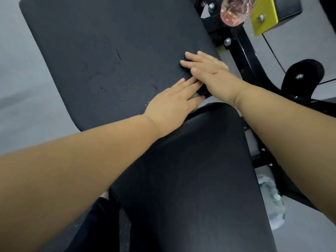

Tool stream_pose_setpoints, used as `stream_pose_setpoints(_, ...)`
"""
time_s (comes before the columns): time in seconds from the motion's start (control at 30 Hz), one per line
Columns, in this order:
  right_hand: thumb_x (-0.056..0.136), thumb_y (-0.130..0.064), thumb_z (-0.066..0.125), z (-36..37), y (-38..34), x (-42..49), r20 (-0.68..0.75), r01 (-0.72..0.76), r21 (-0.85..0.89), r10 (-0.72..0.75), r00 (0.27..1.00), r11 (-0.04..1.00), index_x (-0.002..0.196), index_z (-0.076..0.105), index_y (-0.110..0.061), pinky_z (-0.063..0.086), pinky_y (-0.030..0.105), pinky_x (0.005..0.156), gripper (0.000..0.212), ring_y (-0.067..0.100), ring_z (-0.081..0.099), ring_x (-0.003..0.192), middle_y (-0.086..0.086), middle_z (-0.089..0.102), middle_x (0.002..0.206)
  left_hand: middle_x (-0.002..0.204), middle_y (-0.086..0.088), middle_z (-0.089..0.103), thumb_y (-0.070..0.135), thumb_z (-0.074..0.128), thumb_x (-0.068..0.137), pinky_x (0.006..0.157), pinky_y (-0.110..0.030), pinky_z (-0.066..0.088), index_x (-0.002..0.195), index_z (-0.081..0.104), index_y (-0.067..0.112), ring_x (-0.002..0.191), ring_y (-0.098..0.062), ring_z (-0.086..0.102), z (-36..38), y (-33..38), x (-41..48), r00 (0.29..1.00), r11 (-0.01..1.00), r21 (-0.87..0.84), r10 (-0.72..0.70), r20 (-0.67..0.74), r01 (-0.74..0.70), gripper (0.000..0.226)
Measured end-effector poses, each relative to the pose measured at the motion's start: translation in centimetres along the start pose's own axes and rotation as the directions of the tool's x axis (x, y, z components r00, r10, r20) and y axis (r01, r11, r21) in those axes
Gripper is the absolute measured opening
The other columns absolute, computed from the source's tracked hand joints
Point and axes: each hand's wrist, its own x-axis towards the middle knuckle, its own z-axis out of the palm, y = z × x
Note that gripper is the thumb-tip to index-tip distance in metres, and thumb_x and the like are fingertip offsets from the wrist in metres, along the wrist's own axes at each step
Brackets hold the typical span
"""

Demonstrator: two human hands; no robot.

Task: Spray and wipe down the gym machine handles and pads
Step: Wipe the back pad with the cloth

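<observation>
A long black back pad slopes away from me, with wet streaks on its surface. Below it lies the black seat pad. My left hand lies flat at the back pad's lower right corner with its fingers straight. A small pale green bit of cloth peeks out under its fingers; the rest is hidden. My right hand presses flat on the pad's right edge just above, fingers straight and touching the left fingertips. A clear pink spray bottle shows at the top, blurred.
The machine's black steel frame with bolts runs along the right, with a yellow plate and a black pulley with a cable. A crumpled whitish-green thing lies on the grey floor at right. My dark trouser leg is below.
</observation>
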Motion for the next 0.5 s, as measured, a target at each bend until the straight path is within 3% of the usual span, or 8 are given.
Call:
stream_pose_setpoints(0.07, 0.104, -0.024, 0.028, -0.4, 0.0, -0.1, 0.036, 0.001, 0.018, -0.002, 0.999, 1.0, 0.139, 0.041, -0.033, 0.0, 0.036, 0.118, 0.039, 0.003, 0.007, 0.143, -0.016, 0.023, 0.153, 0.157, -0.009, 0.014, 0.005, 0.04, 0.097, 0.115, -0.029, 0.005, 0.146, 0.031, 0.018, 0.146, -0.023, 0.007, 0.0, 0.6, 0.5, 0.999, 0.999, -0.018, -0.042, 0.023, 0.042, 0.051)
stream_pose_setpoints(0.17, 0.104, -0.025, 0.028, -0.7, 0.0, -0.1, 0.086, 0.003, -0.002, -0.003, 0.996, 1.0, 0.141, 0.038, -0.033, 0.0, 0.035, 0.118, 0.039, 0.004, 0.005, 0.144, -0.016, 0.021, 0.154, 0.142, -0.017, 0.045, -0.004, 0.07, 0.078, 0.11, -0.033, 0.026, 0.131, 0.053, 0.008, 0.133, -0.03, 0.04, 0.4, -0.9, -3.1, 0.992, 0.999, -0.023, -0.035, -0.124, 0.032, 0.057)
stream_pose_setpoints(0.33, 0.103, -0.023, 0.03, -0.6, -0.2, -0.2, 0.05, -0.015, 0.005, 0.015, 0.999, 1.0, 0.14, 0.04, -0.032, -0.001, 0.028, 0.116, 0.039, 0.004, 0.006, 0.144, -0.016, 0.022, 0.154, 0.136, -0.018, 0.051, 0.014, 0.045, 0.09, 0.103, -0.046, 0.039, 0.126, 0.057, 0.005, 0.125, -0.034, 0.049, 0.6, -2.7, -7.3, 0.99, 0.995, -0.085, -0.059, -0.132, 0.048, 0.039)
stream_pose_setpoints(0.43, 0.103, -0.022, 0.029, -0.6, -0.2, 0.0, 0.054, -0.012, 0.029, 0.01, 0.998, 1.0, 0.139, 0.042, -0.03, 0.0, 0.027, 0.116, 0.039, 0.005, 0.008, 0.144, -0.014, 0.023, 0.154, 0.134, -0.02, 0.053, 0.011, 0.053, 0.086, 0.103, -0.044, 0.038, 0.125, 0.058, 0.003, 0.124, -0.037, 0.051, 0.9, -1.5, -3.6, 0.993, 0.998, -0.029, -0.049, -0.105, 0.047, 0.039)
stream_pose_setpoints(0.5, 0.103, -0.021, 0.029, -0.8, -0.2, 0.1, 0.074, -0.015, 0.062, 0.011, 0.997, 0.998, 0.138, 0.044, -0.027, 0.002, 0.028, 0.117, 0.039, 0.004, 0.009, 0.143, -0.013, 0.025, 0.153, 0.14, -0.018, 0.047, 0.005, 0.059, 0.085, 0.109, -0.036, 0.03, 0.131, 0.052, 0.005, 0.132, -0.033, 0.042, 0.5, 0.2, -0.1, 0.994, 0.993, -0.098, -0.068, -0.086, 0.06, 0.046)
